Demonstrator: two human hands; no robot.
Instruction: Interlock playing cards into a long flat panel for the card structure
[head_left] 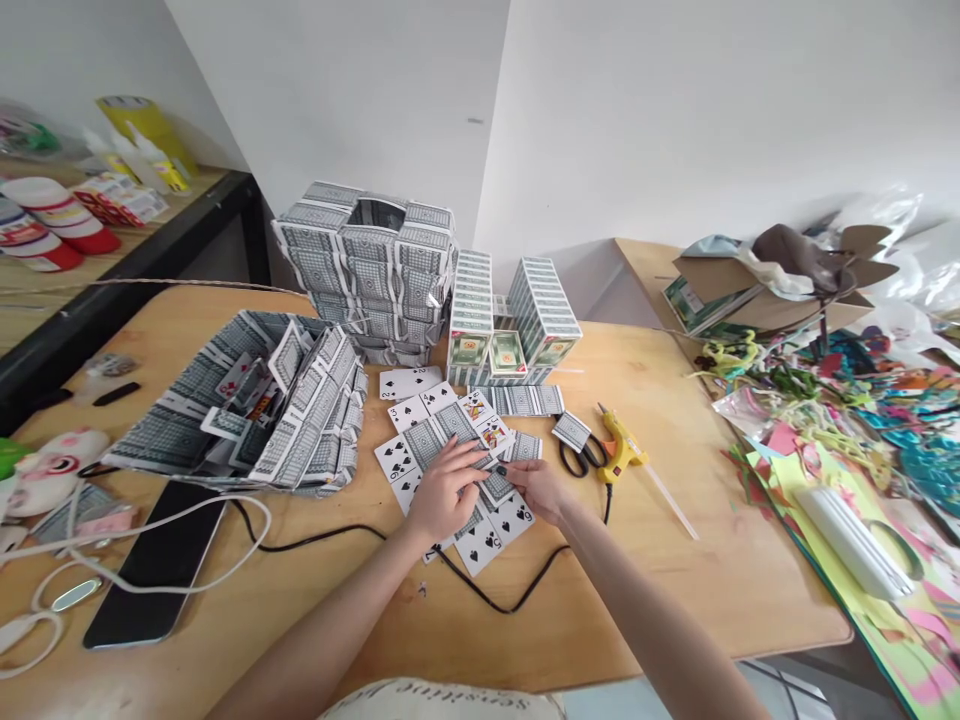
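Several playing cards (480, 548) overlap in a flat arrangement on the wooden table, some face up with spades, others showing grey patterned backs. My left hand (448, 488) lies over the middle of them, fingers spread and pressing on the card backs. On the right side of the arrangement, my right hand (536, 487) pinches at a card edge, thumb and fingers together near the left fingertips. A yellow glue gun (619, 448) and black-handled scissors (583, 458) lie to the right, a small patterned card piece covering the scissors' blades.
Behind the cards stand a tall card-built structure (367, 265) and stacked green card boxes (471, 310). At left are an open card-built container (307, 420), a black phone (154, 565) and white cables. A black cord crosses before the cards. Colourful craft scraps (795, 470) lie at right.
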